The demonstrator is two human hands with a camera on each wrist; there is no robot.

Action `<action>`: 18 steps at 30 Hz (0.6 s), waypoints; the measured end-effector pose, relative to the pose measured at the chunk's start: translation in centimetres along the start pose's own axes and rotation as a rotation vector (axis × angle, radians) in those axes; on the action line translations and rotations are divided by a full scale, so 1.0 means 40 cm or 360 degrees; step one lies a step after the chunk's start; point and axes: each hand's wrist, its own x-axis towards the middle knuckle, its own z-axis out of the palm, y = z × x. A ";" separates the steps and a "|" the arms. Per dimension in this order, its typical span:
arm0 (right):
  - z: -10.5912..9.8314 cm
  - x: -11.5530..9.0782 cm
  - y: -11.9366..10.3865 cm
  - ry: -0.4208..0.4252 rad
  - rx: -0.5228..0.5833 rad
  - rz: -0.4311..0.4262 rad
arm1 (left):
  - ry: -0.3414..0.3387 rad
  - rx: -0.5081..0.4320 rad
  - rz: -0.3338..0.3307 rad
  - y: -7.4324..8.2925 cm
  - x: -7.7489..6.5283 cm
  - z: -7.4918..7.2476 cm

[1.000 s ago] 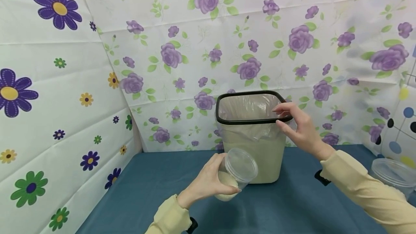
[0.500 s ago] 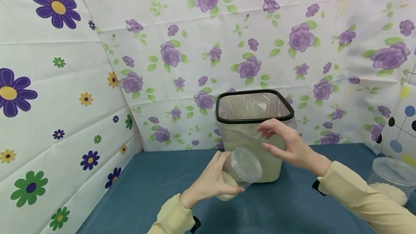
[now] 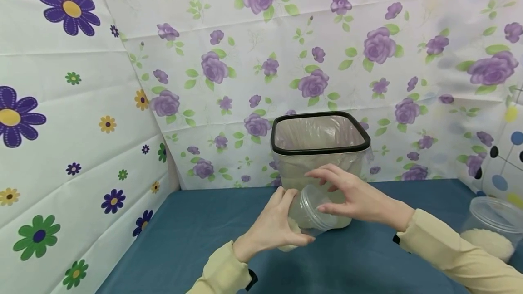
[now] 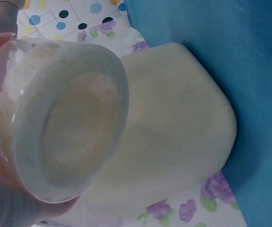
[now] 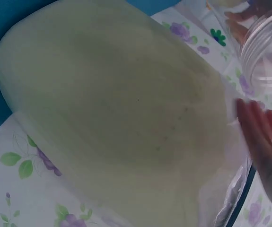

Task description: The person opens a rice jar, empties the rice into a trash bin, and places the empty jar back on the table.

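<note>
My left hand (image 3: 271, 228) grips a clear round plastic jar (image 3: 308, 226) around its side and tips it over. Whitish, rice-like grains (image 3: 292, 230) lie toward its lower end, and the clear ribbed lid (image 3: 313, 203) faces up and right. In the left wrist view the jar's bottom (image 4: 79, 127) shows close up. My right hand (image 3: 353, 194) hovers at the lid with fingers bent loosely and thumb apart, the thumb overlapping the lid in the head view. In the right wrist view, a gap shows between those fingers (image 5: 256, 125) and the lid (image 5: 268, 52).
Behind the hands stands a beige bin with a black rim (image 3: 323, 151) and a clear plastic liner (image 3: 318, 133). A second clear lidded jar (image 3: 492, 226) with similar grains is at the far right of the blue table (image 3: 212, 221). Flowered sheets (image 3: 229, 71) hang behind and beside.
My right hand has come away from the bin's rim, moving down and left to the jar's lid. The left hand has shifted the jar slightly right.
</note>
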 end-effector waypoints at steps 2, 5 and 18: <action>0.004 -0.003 -0.006 -0.0125 0.0030 0.0167 | 0.0007 0.0034 0.0013 0.004 0.004 0.002; 0.011 -0.005 -0.016 -0.0267 0.0055 0.0341 | 0.0022 0.0124 0.0037 0.004 0.005 0.007; 0.026 -0.008 -0.025 -0.0462 0.0077 0.0569 | 0.0029 0.0330 0.0028 0.000 -0.006 0.021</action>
